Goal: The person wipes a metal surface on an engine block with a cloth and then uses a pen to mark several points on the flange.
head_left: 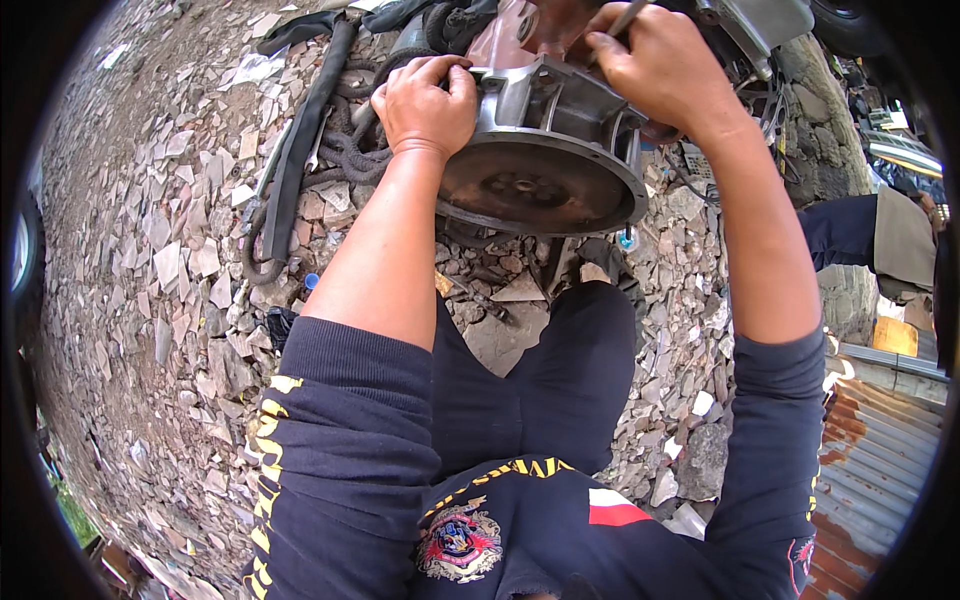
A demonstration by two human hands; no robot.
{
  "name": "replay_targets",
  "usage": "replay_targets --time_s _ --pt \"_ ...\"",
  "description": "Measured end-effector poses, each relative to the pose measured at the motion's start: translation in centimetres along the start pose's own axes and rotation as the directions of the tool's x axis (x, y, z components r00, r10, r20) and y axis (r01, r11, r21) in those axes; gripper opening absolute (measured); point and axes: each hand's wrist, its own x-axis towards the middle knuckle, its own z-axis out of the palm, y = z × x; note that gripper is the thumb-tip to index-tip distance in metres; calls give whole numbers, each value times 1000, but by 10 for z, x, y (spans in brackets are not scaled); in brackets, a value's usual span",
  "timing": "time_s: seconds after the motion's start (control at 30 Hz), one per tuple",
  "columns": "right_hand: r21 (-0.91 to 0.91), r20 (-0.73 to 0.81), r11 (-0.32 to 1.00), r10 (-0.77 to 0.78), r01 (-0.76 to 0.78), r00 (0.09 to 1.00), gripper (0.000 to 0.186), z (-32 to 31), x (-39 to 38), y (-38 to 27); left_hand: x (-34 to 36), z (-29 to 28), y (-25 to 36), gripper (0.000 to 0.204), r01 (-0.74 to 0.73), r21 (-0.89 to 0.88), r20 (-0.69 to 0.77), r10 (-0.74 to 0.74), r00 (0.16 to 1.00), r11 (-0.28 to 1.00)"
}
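A large engine block part, a grey metal flywheel housing (570,108), sits in front of me with its round rusty-brown flywheel (530,190) facing my knees. My left hand (428,105) is closed over the housing's upper left edge, fingers curled on top. On the far right side, my right hand (660,65) grips a thin metal tool (628,16), held slanted over the housing. Its upper end is cut off by the frame, and its lower end is hidden behind the hand, so I cannot tell its exact kind.
Broken tile and stone rubble (180,260) covers the ground. Left of the housing lie a black strap (295,160) and a thick dark rope (350,150). At right stand a concrete post (820,130), another person's dark trouser leg (840,232) and rusty corrugated sheet (870,470).
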Motion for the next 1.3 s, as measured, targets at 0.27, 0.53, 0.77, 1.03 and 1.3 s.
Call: replay_targets --time_s 0.27,0.53,0.77,1.03,1.3 --pt "344 57 917 193 -201 979 18 0 5 7 0 1 2 23 -8 7 -16 8 1000 1000" --pt "-43 130 994 106 -101 986 21 -7 13 5 0 2 2 22 -1 4 -13 1 1000 1000" --pt "94 22 978 185 -187 982 22 1 -1 8 0 2 0 21 -25 3 -14 25 1000 1000" --pt "93 101 971 210 -219 972 24 11 -15 14 -1 2 4 22 -80 79 -73 86 994 994" --pt "46 -29 990 135 -133 990 18 7 -6 11 -1 2 0 21 -17 9 -19 17 1000 1000"
